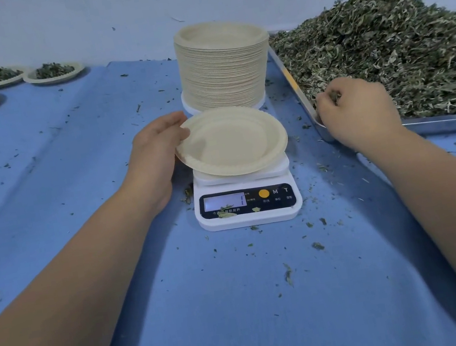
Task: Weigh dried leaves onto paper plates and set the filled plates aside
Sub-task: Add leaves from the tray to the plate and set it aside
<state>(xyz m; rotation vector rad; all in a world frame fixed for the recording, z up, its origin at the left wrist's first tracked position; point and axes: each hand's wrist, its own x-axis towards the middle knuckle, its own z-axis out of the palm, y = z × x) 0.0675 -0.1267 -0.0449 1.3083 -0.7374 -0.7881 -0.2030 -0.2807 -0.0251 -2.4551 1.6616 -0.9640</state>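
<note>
An empty paper plate lies on the white kitchen scale in the middle of the blue table. My left hand grips the plate's left rim, thumb on top. My right hand is curled round a pinch of dried leaves at the near left corner of the metal tray. The tray holds a big heap of dried leaves. A tall stack of paper plates stands right behind the scale.
Several filled plates sit at the far left of the table. Loose leaf bits lie scattered on the blue cloth and on the scale's display panel. A pale wall closes off the back.
</note>
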